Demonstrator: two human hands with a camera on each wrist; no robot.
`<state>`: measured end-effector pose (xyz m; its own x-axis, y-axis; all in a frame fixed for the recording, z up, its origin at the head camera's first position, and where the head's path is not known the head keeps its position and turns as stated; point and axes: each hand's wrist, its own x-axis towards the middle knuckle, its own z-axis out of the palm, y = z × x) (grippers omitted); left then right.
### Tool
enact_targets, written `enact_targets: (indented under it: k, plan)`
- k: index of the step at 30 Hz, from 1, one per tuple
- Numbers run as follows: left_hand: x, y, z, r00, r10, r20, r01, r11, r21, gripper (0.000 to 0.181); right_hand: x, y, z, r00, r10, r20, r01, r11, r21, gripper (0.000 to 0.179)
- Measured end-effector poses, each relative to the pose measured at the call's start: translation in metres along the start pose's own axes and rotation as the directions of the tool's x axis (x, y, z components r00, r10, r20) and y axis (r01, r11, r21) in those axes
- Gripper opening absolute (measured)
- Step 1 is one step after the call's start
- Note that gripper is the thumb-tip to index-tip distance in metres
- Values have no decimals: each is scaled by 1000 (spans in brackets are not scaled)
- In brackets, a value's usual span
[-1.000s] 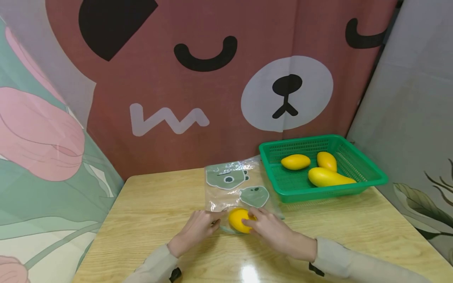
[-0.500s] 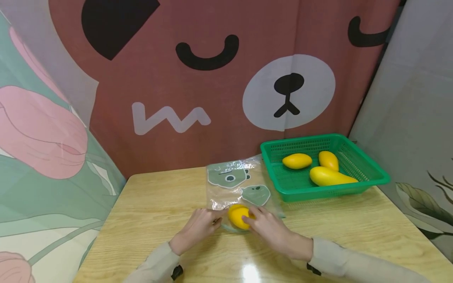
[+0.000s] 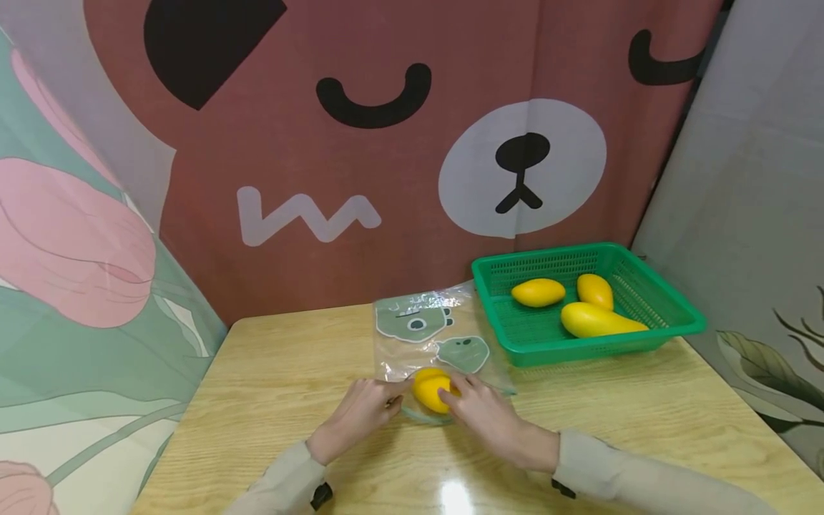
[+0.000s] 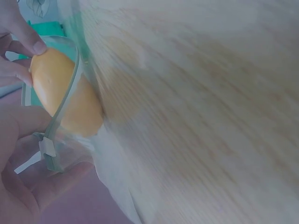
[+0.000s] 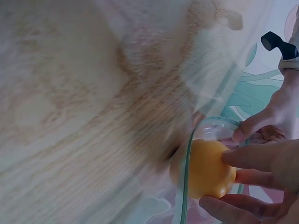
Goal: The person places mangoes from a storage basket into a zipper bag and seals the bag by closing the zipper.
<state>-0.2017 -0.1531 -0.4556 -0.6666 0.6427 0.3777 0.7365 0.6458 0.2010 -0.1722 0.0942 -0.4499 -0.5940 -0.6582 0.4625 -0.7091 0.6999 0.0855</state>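
Note:
A clear zip bag [image 3: 393,357] with green animal prints lies flat on the table, its mouth towards me and spread wide. My left hand [image 3: 357,416] holds the left side of that mouth, beside the small white zip slider [image 4: 47,147]. A smooth yellow mango [image 3: 430,393] lies across the mouth; its far part is inside the bag and its near end sticks out past the zip strip [image 5: 188,158]. Fingers and thumb of my right hand [image 3: 494,423] grip this near end. In the left wrist view the mango [image 4: 50,79] points down into the bag.
A green plastic basket [image 3: 592,352] stands at the right back, touching or close to the bag's far right corner. In it lie more yellow fruits, a mango [image 3: 538,293] among them. The wooden table [image 3: 290,357] meets a printed curtain [image 3: 386,164] behind.
My right hand has shifted slightly away from me and to the left, and the mango has slid farther into the bag. The left hand has stayed at the bag's mouth.

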Motion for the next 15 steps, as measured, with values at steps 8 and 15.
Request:
enact_targets:
  k: [8,15]
  plan:
    - [1,1,-1,1000,2,-9,-2,1000,4,38,1,-2,6,1000,20,-1,-20,997,-77,32]
    - [1,1,-1,1000,7,-17,-7,1000,5,36,1,-2,9,999,20,27,-18,995,-95,36]
